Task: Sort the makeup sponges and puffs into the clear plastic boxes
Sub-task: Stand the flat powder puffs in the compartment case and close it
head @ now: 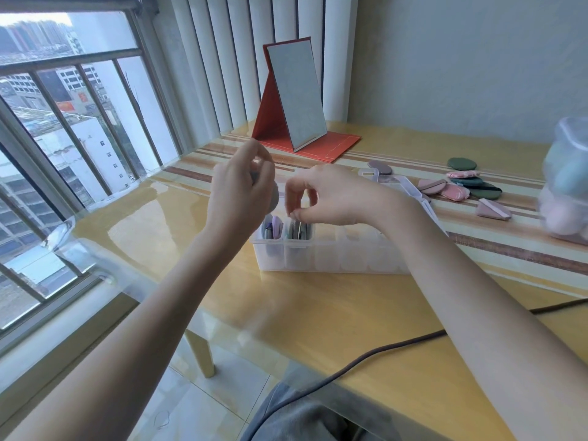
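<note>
A clear plastic box (331, 259) with several compartments stands on the table. Its two leftmost compartments hold upright puffs (299, 230). My right hand (321, 195) hovers over the second compartment, thumb and fingers pinched at the top of a puff there. My left hand (241, 186) is raised just left of the box and holds grey puffs (273, 197), mostly hidden behind the fingers. Loose pink, mauve and green puffs (461, 186) lie on the table behind the box. At the right edge a clear container (566, 179) holds pink and blue sponges.
A red folding mirror (296, 100) stands at the back of the table. The box's open lid (404, 183) lies behind it. A dark cable (366, 358) crosses the near table edge. A barred window runs along the left.
</note>
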Demonstrator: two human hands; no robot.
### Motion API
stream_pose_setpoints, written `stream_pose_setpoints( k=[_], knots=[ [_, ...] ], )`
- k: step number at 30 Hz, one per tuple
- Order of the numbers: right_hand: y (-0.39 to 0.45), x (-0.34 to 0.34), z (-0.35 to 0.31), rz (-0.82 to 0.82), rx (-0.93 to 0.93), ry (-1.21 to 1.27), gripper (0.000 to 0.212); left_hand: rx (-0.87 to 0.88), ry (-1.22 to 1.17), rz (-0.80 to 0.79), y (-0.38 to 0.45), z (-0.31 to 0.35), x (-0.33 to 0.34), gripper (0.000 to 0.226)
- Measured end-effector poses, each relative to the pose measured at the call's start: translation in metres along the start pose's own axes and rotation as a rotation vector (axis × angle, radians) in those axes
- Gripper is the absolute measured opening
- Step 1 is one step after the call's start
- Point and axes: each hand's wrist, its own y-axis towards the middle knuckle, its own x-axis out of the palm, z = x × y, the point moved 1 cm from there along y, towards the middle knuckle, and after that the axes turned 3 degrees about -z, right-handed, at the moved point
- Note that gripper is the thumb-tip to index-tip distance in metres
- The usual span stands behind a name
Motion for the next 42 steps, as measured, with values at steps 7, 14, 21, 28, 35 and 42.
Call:
stream_pose_setpoints(
  k=[7,14,21,28,35,42],
  knots=[
    [0.001,0.002,0.006,-0.013,-0.003,-0.071,0.016,-0.197,-0.24,-0.243,0.008,0.006,0.003,0.006],
    [0.002,0.006,0.008,-0.04,0.006,-0.047,0.019,-0.247,-0.169,-0.435,0.003,0.003,-0.005,0.027],
    [0.002,0.011,0.009,0.045,0.003,0.012,0.027,-0.103,-0.124,-0.093,-0.004,0.011,-0.017,0.035],
    [0.004,0.014,0.018,-0.055,0.094,0.095,0.019,-0.046,-0.011,-0.146,-0.016,0.015,-0.005,0.034],
    [0.0,0.013,0.011,-0.133,0.094,0.087,0.022,-0.035,0.061,-0.283,-0.019,0.013,0.005,0.031],
    [-0.006,0.006,0.014,-0.14,0.095,0.091,0.013,-0.052,0.108,-0.297,-0.021,0.005,0.002,0.024]
  ],
)
